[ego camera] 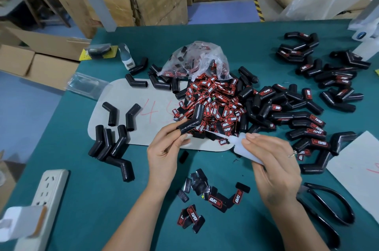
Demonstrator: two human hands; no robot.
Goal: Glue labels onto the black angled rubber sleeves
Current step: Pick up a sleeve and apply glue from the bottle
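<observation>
Your left hand (164,148) is gripping a black angled rubber sleeve (190,120); your right hand (272,160) is squeezing a translucent white plastic glue bottle (244,146), nozzle pointing left at it.

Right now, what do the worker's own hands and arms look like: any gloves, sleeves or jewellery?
Both forearms are bare, with no sleeves or gloves in view. The right hand wears a thin ring with a small stone on one finger. The left hand shows no ring or watch.
</observation>
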